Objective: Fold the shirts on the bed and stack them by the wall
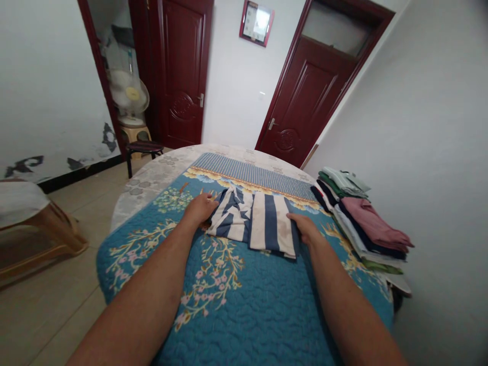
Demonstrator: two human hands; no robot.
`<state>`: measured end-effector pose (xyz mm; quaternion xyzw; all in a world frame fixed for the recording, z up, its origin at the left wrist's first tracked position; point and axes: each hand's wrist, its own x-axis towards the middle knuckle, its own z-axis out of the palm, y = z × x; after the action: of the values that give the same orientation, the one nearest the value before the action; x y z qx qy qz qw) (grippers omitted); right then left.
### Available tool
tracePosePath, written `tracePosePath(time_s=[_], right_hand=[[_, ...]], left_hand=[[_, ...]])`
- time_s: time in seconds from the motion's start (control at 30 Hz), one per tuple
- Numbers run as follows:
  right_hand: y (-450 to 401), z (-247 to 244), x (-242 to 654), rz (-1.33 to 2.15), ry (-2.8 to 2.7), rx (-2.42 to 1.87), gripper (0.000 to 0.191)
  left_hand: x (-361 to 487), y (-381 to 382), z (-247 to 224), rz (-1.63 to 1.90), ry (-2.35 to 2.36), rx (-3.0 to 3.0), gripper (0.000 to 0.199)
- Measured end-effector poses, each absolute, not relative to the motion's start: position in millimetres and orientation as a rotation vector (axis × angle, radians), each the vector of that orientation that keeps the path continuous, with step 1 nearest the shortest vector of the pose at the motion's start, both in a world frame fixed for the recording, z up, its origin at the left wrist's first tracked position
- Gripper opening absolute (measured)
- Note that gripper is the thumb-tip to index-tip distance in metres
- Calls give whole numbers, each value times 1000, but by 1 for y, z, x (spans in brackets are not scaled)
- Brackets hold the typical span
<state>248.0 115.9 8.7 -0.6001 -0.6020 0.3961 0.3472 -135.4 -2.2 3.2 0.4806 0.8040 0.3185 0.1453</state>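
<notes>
A blue and white striped cloth (271,223) lies partly folded on the teal quilted cover (267,295). Its right part is flat and smooth, while the left part is creased. My left hand (202,209) is at the cloth's left edge, with its fingers closed on the fabric. At the right edge, my right hand (304,226) pinches the cloth between thumb and fingers. Some fingertips of both hands are hidden by the fabric.
Stacked folded clothes (366,218) stand on the table's right side by the wall. The round table's patterned cloth (141,188) shows past the quilt. A stool (144,147), a fan (129,94) and a plastic stool (41,229) are to the left.
</notes>
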Motion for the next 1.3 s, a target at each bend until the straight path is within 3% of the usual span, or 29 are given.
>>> tracePosePath(time_s=[0.13, 0.37, 0.57, 0.73, 0.83, 0.9, 1.1, 1.3], right_hand=[[111, 40, 234, 1339, -1432, -1508, 20], [109, 103, 179, 1200, -1533, -1444, 22], [96, 123, 94, 1017, -1739, -1428, 24], [77, 105, 23, 1180, -1825, -1351, 23], [68, 82, 6, 1320, -1826, -1235, 25], [64, 68, 11, 1216, -1888, -1142, 23], [53, 42, 77, 525, -2057, -984, 21], [41, 6, 132, 448, -2132, -957, 25]], left_hand=[[-135, -1, 3, 965, 2283, 1368, 39], [-130, -2, 4, 1018, 2223, 1343, 33], [-131, -3, 3, 1073, 2156, 1329, 32], [-137, -5, 2, 1227, 2054, 1304, 28], [-141, -9, 3, 1275, 1980, 1316, 48], [-143, -11, 4, 1287, 1902, 1267, 55], [-139, -14, 14, 1162, 1923, 1383, 45], [-138, -13, 14, 1041, 2023, 1451, 33]])
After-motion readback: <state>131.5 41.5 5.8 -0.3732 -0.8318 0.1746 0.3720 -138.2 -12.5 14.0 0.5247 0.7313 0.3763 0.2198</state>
